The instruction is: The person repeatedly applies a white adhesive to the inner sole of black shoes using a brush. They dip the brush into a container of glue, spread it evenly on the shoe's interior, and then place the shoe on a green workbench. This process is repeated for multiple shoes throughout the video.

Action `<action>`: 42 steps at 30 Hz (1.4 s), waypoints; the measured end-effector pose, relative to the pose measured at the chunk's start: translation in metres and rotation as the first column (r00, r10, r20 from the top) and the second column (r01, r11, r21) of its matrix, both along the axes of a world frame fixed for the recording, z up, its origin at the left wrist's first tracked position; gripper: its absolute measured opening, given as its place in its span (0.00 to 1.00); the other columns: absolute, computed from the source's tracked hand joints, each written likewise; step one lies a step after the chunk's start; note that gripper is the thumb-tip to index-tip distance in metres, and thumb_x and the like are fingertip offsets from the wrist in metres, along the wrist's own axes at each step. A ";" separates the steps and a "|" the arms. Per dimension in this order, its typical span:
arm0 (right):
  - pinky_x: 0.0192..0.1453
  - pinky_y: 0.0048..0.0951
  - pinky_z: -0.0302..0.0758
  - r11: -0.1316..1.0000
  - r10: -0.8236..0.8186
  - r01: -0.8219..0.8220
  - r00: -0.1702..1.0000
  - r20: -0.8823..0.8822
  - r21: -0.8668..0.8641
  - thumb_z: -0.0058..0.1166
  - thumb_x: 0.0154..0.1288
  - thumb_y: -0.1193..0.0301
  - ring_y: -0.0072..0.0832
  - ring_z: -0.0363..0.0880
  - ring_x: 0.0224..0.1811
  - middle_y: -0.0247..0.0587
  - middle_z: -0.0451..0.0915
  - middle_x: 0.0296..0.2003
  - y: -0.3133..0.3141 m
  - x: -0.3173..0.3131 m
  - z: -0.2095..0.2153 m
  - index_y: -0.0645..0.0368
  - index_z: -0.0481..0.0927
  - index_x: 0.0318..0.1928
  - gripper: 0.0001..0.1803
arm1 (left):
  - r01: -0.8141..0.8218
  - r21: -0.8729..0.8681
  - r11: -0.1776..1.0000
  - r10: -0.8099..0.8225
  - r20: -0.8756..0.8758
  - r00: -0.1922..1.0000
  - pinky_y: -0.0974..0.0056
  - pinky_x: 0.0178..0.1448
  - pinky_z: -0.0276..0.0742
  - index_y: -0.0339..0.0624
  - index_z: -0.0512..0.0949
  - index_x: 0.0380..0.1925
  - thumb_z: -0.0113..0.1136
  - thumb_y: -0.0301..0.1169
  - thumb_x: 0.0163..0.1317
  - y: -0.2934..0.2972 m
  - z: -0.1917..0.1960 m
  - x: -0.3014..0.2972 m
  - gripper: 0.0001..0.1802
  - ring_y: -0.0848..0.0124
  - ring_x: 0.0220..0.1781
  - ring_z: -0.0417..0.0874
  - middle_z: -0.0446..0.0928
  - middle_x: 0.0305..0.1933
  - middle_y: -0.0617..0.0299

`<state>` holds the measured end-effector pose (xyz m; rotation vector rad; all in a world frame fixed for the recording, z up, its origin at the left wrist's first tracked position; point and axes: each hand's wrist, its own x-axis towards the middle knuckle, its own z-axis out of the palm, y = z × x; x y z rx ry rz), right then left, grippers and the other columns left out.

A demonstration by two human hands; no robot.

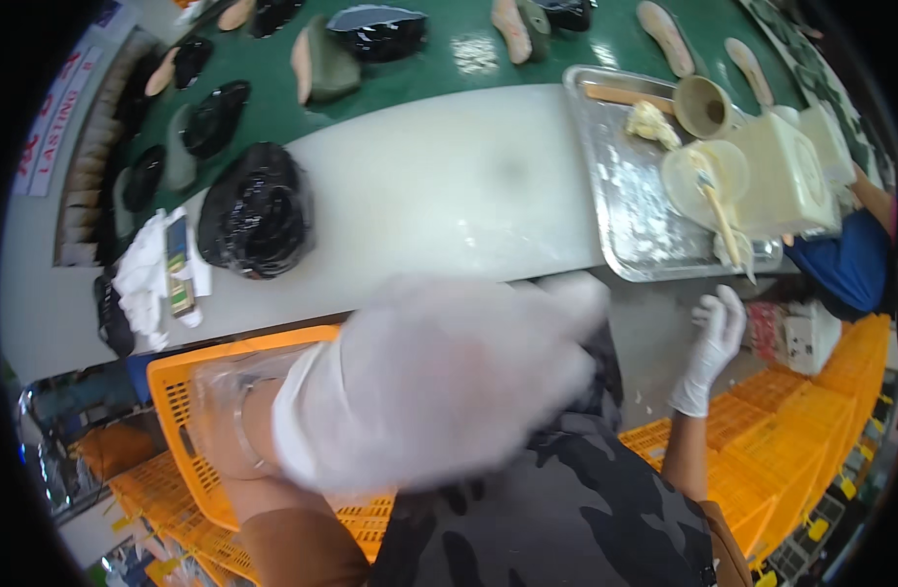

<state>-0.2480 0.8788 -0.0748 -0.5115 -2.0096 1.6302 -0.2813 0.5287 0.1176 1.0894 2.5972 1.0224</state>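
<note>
My left hand (449,377), in a white glove, is raised close in front of me over the front edge of the white table (419,176). It is smeared by motion, so its fingers and anything in them cannot be made out. My right hand (715,342), also in a white glove, hangs below the metal tray (620,256) with fingers apart and nothing in it. On the tray stands a whitish tub (676,181) with a brush (720,220) resting in it. A black plastic-wrapped bundle (256,210) lies at the table's left.
An orange crate (180,430) with clear plastic is at my left; more orange crates (762,421) are at right. A white jug (782,176) stands by the tub. Shoe parts and black-wrapped pieces (378,34) lie on the green surface (449,73). A person's blue sleeve (845,259) is at right.
</note>
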 end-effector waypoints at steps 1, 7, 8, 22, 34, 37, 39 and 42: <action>0.35 0.16 0.68 0.998 0.057 -0.057 0.995 -0.079 -0.003 0.48 0.68 0.72 0.16 0.70 0.30 0.33 0.75 0.35 0.007 0.001 0.000 0.63 0.70 0.54 0.15 | -0.149 -0.031 0.988 0.150 0.017 0.989 0.63 0.43 0.78 0.36 0.76 0.39 0.58 0.22 0.53 -0.014 -0.012 0.002 0.11 0.57 0.37 0.82 0.80 0.37 0.50; 0.32 0.14 0.67 0.952 0.306 -0.304 0.926 -0.222 0.043 0.51 0.64 0.77 0.15 0.67 0.29 0.33 0.70 0.36 -0.011 -0.026 0.031 0.62 0.60 0.63 0.27 | -0.784 -0.124 0.608 0.635 -0.517 0.574 0.60 0.55 0.71 0.36 0.74 0.50 0.59 0.24 0.55 -0.127 -0.061 -0.001 0.20 0.57 0.52 0.75 0.75 0.48 0.50; 0.31 0.14 0.66 0.946 0.323 -0.316 0.922 -0.216 0.067 0.52 0.63 0.78 0.15 0.66 0.29 0.33 0.70 0.36 -0.017 -0.033 0.036 0.62 0.59 0.63 0.29 | -0.825 -0.185 0.533 0.636 -0.555 0.536 0.60 0.54 0.71 0.36 0.74 0.50 0.60 0.25 0.54 -0.140 -0.062 0.001 0.21 0.57 0.51 0.75 0.75 0.48 0.51; 0.46 0.19 0.70 0.977 0.179 -0.132 0.934 -0.309 0.168 0.51 0.61 0.86 0.18 0.72 0.40 0.33 0.73 0.40 -0.023 -0.079 0.051 0.63 0.75 0.46 0.13 | -0.805 -0.274 0.526 0.612 -0.535 0.582 0.55 0.50 0.68 0.37 0.73 0.35 0.58 0.22 0.43 -0.156 -0.083 -0.005 0.15 0.52 0.45 0.71 0.69 0.41 0.50; 0.42 0.25 0.71 0.727 0.350 -0.063 0.890 -0.291 0.684 0.54 0.52 0.85 0.30 0.72 0.36 0.38 0.73 0.32 -0.004 -0.109 0.086 0.58 0.78 0.41 0.15 | -0.928 -0.060 0.368 0.656 -0.690 0.305 0.63 0.54 0.72 0.35 0.72 0.49 0.47 0.14 0.60 -0.111 -0.042 0.034 0.17 0.60 0.51 0.77 0.75 0.49 0.49; 0.43 0.27 0.72 0.648 0.436 -0.168 0.882 -0.180 0.743 0.54 0.56 0.83 0.32 0.74 0.38 0.39 0.74 0.34 0.001 -0.117 0.088 0.58 0.78 0.43 0.13 | -0.806 0.158 0.571 0.706 -0.596 0.384 0.64 0.52 0.73 0.30 0.68 0.54 0.46 0.19 0.61 -0.104 -0.039 0.028 0.19 0.64 0.48 0.77 0.73 0.49 0.53; 0.45 0.26 0.73 0.599 0.513 -0.200 0.840 -0.179 0.775 0.53 0.60 0.79 0.35 0.76 0.42 0.41 0.76 0.37 0.004 -0.126 0.090 0.58 0.77 0.44 0.11 | -0.718 0.079 0.692 0.598 -0.620 0.508 0.68 0.45 0.71 0.29 0.68 0.53 0.47 0.24 0.61 -0.099 -0.035 0.019 0.20 0.68 0.39 0.74 0.72 0.47 0.53; 0.47 0.24 0.73 0.645 0.625 -0.421 0.771 -0.124 0.638 0.52 0.64 0.74 0.33 0.77 0.43 0.41 0.79 0.39 0.005 -0.131 0.085 0.59 0.76 0.44 0.09 | -0.582 0.015 0.813 0.545 -0.371 0.752 0.74 0.32 0.64 0.26 0.67 0.53 0.44 0.29 0.65 -0.074 -0.028 0.000 0.20 0.76 0.22 0.64 0.69 0.30 0.59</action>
